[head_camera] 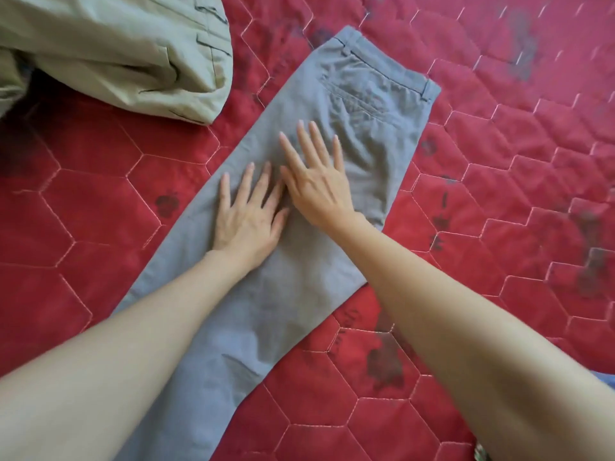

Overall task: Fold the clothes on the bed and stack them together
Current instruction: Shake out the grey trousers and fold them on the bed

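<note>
The grey trousers lie flat and diagonal on the bed, over its red quilted cover, legs laid one on the other, waistband at the far end and the leg ends running out of view near the person. Both hands rest on the cloth about mid-length: left hand and right hand are flat, fingers spread, palms down, touching each other. Neither grip is clenched; both are released and pressing, grasping nothing. A second garment, beige trousers, lies bundled at the far left, well apart and not yet folded.

Judgement: the step in hand is smoothing before the cross fold.

Risks: a crease shows low on the leg; folding over it would set it in. Pressing unevenly could skew the upper leg off the lower one. The stack has no base yet.
</note>
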